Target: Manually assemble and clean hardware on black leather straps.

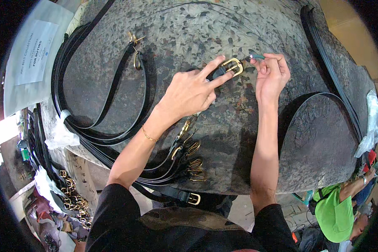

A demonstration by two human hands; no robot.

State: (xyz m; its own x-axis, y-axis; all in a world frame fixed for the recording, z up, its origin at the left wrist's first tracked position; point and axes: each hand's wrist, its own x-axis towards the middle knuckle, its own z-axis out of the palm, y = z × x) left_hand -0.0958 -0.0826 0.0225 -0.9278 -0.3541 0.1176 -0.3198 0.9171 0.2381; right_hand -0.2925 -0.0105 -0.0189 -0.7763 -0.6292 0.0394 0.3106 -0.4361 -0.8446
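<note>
A black belt end with a gold buckle (238,67) lies on the worn tabletop, in front of me. My left hand (192,90) holds it down, the index and middle fingers stretched on either side of the strap at the buckle. Its other fingers curl under, and part of the belt is hidden beneath them. Just right of the buckle, my right hand (271,77) pinches a slim green pen-like tool (257,56) with a pale tip pointing left. That tip is apart from the buckle. What kind of tool it is I cannot make out.
Bundled black belts (92,136) curve across the left side; several gold buckles (194,164) lie near the front edge. More straps (323,54) run along the right. A plastic-covered printed sheet (35,52) is far left. A person in a green shirt (334,214) is at lower right.
</note>
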